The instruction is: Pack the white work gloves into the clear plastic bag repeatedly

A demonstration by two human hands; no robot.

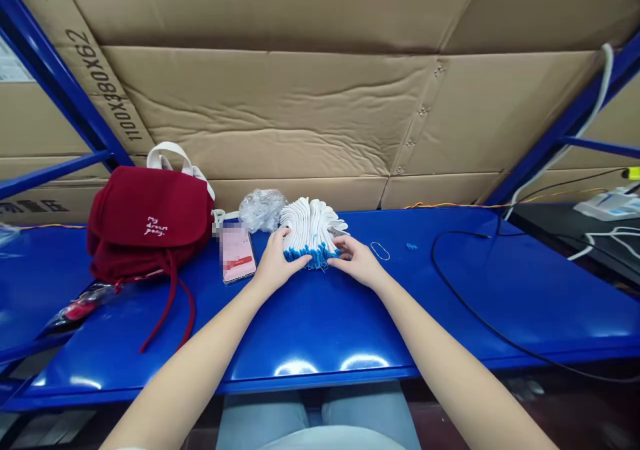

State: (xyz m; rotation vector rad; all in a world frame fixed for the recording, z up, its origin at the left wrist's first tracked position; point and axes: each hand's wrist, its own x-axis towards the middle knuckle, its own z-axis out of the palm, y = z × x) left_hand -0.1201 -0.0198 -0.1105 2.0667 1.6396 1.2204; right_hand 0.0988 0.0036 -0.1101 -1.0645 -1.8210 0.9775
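Note:
A thick row of white knitted gloves [311,225] with blue cuffs stands on the blue shelf top, cuffs toward me. At its left end, my left hand [280,260] is closed on the stack, thumb lying along the blue cuffs. My right hand [357,260] grips the opposite end with bent fingers, the thumb near the cuffs. Between them the gloves are pressed together side by side. Just right of my right hand lies a pale rubber band [380,251], with a small blue scrap of thread [411,246] beyond it.
A red backpack [150,220] sits at the left, its cords hanging forward. Beside it are a phone [239,257] and crumpled clear plastic [263,209]. A black cable [465,310] curves across the right of the blue shelf [320,330]. Cardboard [280,110] walls the back.

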